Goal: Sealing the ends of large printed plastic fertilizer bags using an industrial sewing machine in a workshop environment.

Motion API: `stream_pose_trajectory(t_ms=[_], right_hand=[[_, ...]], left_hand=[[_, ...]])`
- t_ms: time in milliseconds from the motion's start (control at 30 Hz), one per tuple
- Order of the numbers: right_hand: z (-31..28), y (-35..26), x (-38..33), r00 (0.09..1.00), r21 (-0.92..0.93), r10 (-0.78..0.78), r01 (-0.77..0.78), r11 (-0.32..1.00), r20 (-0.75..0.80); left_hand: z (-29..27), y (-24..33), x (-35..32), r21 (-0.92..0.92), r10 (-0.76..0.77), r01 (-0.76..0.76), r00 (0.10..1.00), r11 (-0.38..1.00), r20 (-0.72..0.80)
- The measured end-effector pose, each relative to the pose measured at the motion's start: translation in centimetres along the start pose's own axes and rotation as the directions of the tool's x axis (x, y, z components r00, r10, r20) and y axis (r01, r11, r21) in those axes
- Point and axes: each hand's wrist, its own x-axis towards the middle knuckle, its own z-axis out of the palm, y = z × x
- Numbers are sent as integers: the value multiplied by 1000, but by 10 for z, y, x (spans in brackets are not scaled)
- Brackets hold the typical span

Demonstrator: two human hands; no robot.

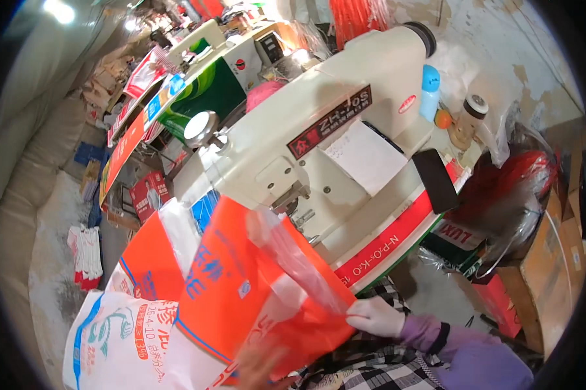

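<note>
A large orange and white printed woven sack [231, 260] is spread in front of a cream industrial sewing machine [345, 110], its top edge close to the machine's needle area. My right hand [375, 317], in a white glove below a purple sleeve, pinches the sack's right edge. Low in the view, my left hand [262, 363] lies over the sack, smeared by motion, so its fingers are unclear. A strip of clear plastic liner [299, 266] shows along the sack's opening. Another white and orange sack part [120, 338] hangs at the lower left.
A black phone [435, 181] and white paper [364, 158] rest on the machine. To its right stand a blue bottle [429, 91] and a lidded jar [468, 122]. Cardboard [553, 279] leans at far right. Another sewing machine [195, 45] stands behind. A red box [151, 195] sits left.
</note>
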Motion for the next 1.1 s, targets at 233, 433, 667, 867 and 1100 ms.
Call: stream_pose_trajectory(t_ms=[233, 433, 667, 867, 1100], right_hand=[[45, -7, 32, 983, -168, -77, 50, 985, -164], [94, -63, 131, 847, -484, -518, 506, 714, 121], [81, -132, 103, 704, 7, -462, 545, 838, 539], [116, -80, 235, 974, -230, -223, 228, 946, 47], [155, -45, 179, 818, -469, -356, 558, 684, 452]], left_hand=[[-102, -145, -83, 765, -420, 370, 896, 528, -144], [-62, -336, -172, 784, -369, 359, 912, 507, -179], [-150, -331, -284, 606, -849, 741, 491, 290, -195], [-157, -275, -138, -43, -534, 546, 796, 837, -286], [-47, -290, -19, 251, -724, 753, 656, 609, -211]])
